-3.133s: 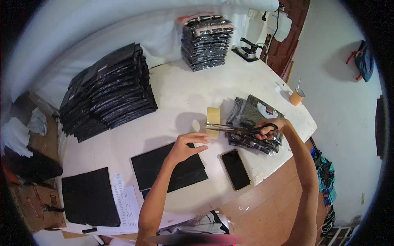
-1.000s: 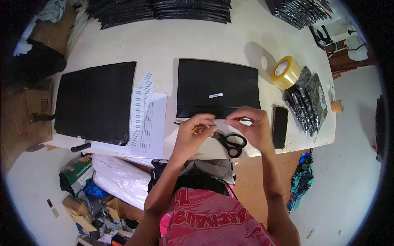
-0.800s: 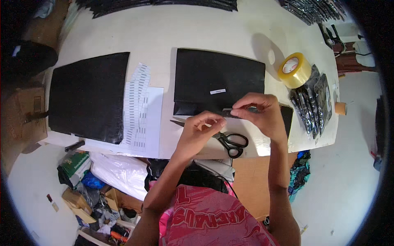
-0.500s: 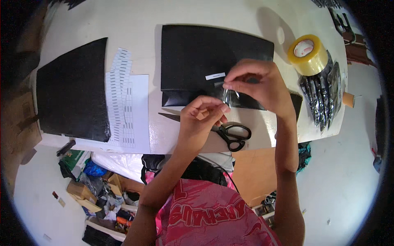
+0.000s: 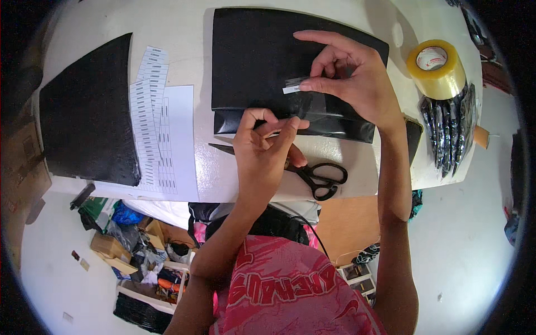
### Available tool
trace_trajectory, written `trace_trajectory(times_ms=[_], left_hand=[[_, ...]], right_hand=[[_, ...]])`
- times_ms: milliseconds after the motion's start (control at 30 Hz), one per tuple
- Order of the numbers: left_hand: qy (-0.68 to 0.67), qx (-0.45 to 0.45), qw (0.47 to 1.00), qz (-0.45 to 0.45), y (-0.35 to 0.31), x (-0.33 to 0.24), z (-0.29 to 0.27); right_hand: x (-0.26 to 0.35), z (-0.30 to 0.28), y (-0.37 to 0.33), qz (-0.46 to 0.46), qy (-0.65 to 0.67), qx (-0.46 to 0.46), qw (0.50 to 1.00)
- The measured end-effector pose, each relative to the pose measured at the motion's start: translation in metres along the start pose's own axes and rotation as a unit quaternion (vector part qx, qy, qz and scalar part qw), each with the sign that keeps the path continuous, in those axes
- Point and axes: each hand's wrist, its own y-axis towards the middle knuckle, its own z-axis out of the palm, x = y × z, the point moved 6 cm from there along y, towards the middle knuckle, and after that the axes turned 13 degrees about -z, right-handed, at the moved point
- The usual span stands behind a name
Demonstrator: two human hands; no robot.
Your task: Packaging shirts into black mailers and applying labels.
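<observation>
A black plastic pouch point(image 5: 251, 61) lies on the white table, its near edge a glossy folded strip. A small white label point(image 5: 291, 89) rests on it. Between my hands stretches a short piece of clear tape point(image 5: 312, 106), hard to make out against the black. My right hand point(image 5: 357, 78) pinches its far end by thumb and finger, the thumb right over the label's right end. Nearer me, my left hand point(image 5: 262, 148) pinches the other end above the pouch's near edge. Black-handled scissors point(image 5: 321, 177) lie under and beside my left hand, partly hidden.
To the left are a stack of black pouches point(image 5: 86, 117) and strips of printed labels point(image 5: 148, 111) on white paper point(image 5: 181, 145). A yellowish roll of clear tape point(image 5: 455, 78) stands at the right on wrapped black packages point(image 5: 446, 134). A dark phone-like object point(image 5: 413, 137) lies beside my right forearm.
My right hand has moved the tape's far end down onto the label, its index finger now lifted and stretched out. The whole view has shifted slightly.
</observation>
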Motion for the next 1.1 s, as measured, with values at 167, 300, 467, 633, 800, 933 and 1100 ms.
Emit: trace_trajectory(times_ms=[167, 300, 467, 633, 800, 933, 1100], left_hand=[[-0.009, 0.012, 1.000, 0.017, -0.0001, 0.0004, 0.0008], [0.001, 0.010, 1.000, 0.014, -0.0006, 0.0007, 0.0015], [0.002, -0.002, 1.000, 0.026, 0.0004, 0.0007, 0.0024], [0.001, -0.009, 1.000, 0.022, 0.0001, 0.0028, 0.0012], [0.001, 0.019, 1.000, 0.024, -0.0011, 0.0024, 0.0033], [-0.009, 0.015, 1.000, 0.012, -0.0001, 0.0043, 0.0024], [0.003, 0.012, 1.000, 0.010, 0.0015, 0.0047, 0.0013]], right_hand=[[-0.0038, -0.0003, -0.0019, -0.018, -0.018, -0.004, 1.000], [-0.0007, 0.0008, -0.0036, -0.058, -0.043, -0.014, 0.997], [-0.0001, 0.0017, -0.0047, -0.091, -0.073, -0.033, 0.993], [0.0017, 0.0025, -0.0060, -0.092, -0.095, -0.037, 0.991], [-0.0011, 0.0041, -0.0074, -0.116, -0.095, -0.038, 0.988], [-0.0017, 0.0052, -0.0075, -0.110, -0.105, -0.034, 0.988], [-0.0035, 0.0057, -0.0082, -0.110, -0.117, -0.036, 0.986]])
